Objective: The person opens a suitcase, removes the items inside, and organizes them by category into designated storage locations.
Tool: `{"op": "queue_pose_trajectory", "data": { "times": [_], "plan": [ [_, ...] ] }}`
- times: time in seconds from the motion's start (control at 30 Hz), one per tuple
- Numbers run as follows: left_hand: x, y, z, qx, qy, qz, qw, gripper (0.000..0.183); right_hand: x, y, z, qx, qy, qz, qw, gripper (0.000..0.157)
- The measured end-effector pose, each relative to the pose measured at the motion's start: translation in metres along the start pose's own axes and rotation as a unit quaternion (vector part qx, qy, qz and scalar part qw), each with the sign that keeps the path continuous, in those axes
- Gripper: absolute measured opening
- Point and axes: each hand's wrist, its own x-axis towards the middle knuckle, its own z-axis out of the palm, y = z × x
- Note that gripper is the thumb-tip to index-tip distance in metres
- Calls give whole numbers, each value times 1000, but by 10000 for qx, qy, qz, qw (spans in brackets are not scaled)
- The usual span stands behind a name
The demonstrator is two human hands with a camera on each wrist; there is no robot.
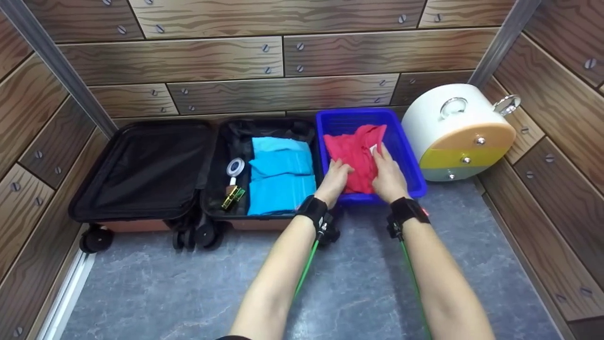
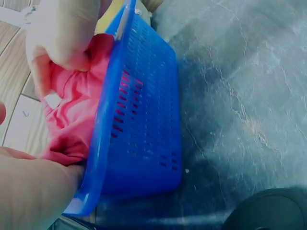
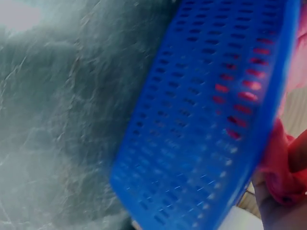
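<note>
A red piece of clothing [image 1: 355,153], loosely folded with a small white label, is at the blue plastic basket [image 1: 417,172]. My left hand [image 1: 333,183] grips its left side, and my right hand [image 1: 390,177] grips the right side near the label. In the left wrist view, the red cloth [image 2: 76,103] bunches between both hands beside the basket's rim. The right wrist view catches only a strip of the cloth [image 3: 278,165] past the perforated basket wall [image 3: 192,110]. Some of my fingertips are hidden by the fabric.
Left of the basket lies an open black-lined suitcase [image 1: 141,170] holding folded blue clothes [image 1: 282,189], a round white-rimmed object [image 1: 235,167] and a small gold-and-green item [image 1: 232,196]. A white rounded cabinet [image 1: 424,113] with coloured drawers stands at right. Wood-patterned walls [image 1: 226,56] enclose the grey floor.
</note>
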Motion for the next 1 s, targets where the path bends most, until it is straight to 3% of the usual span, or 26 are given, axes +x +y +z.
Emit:
{"op": "queue_pose_trajectory", "data": {
  "times": [0.2, 0.43, 0.73, 1.0],
  "plan": [
    [0, -2, -9, 213, -189, -33, 9996, 59, -1, 12, 0, -205, -403, 296, 9985, 82],
    [3, -1, -15, 310, -363, 151, 9987, 68, 0, 14, 0, -340, -465, 309, 9979, 76],
    [2, 4, -26, 310, -672, 282, 9969, 73, 3, 0, 1, -161, -396, 173, 9989, 81],
    [1, 9, -52, 783, -545, 546, 9939, 72, 7, -22, 8, 13, -210, -219, 9995, 80]
  ]
}}
